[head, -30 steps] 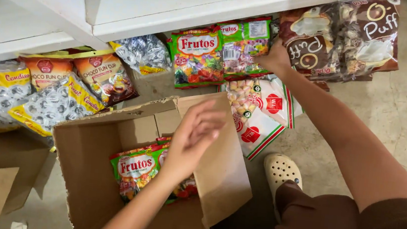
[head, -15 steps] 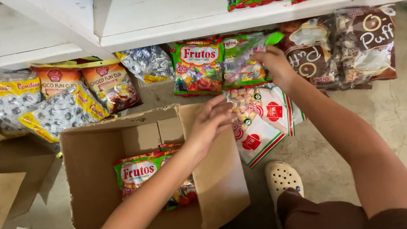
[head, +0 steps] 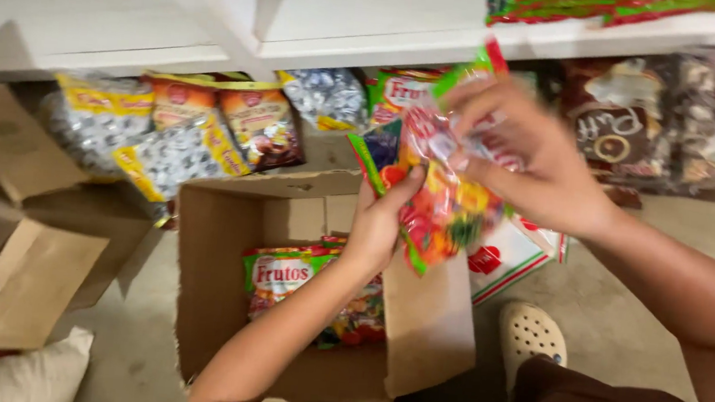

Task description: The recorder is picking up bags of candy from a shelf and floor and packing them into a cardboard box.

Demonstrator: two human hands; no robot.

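- Head view, looking down: both hands hold one candy bag (head: 444,205) above the open cardboard box (head: 217,301), in front of the white shelf (head: 391,38).
- Left hand (head: 382,221): fingers curled around the bag's lower left edge, thumb hidden behind the bag.
- Right hand (head: 536,157): fingers closed on the bag's upper part, pinching the clear film near its top.
- Candy bag: clear plastic with green and red borders, filled with many-coloured sweets; blurred, tilted, held just over the box's right flap.
- Second candy bag (head: 298,278): lies flat inside the box, green band with a red oval label at its top.
- Silver-and-yellow bags (head: 161,151): heaped under the shelf, left of the box.
- Orange-topped bag (head: 256,121): leans among them.
- Brown bags (head: 670,126) with white ring designs: under the shelf, far right.
- Red-and-white bag (head: 504,263): on the floor beside the box's right flap.
- Cream clog (head: 528,335): on the concrete floor, lower right.
- Empty flattened carton (head: 9,281): lower left.
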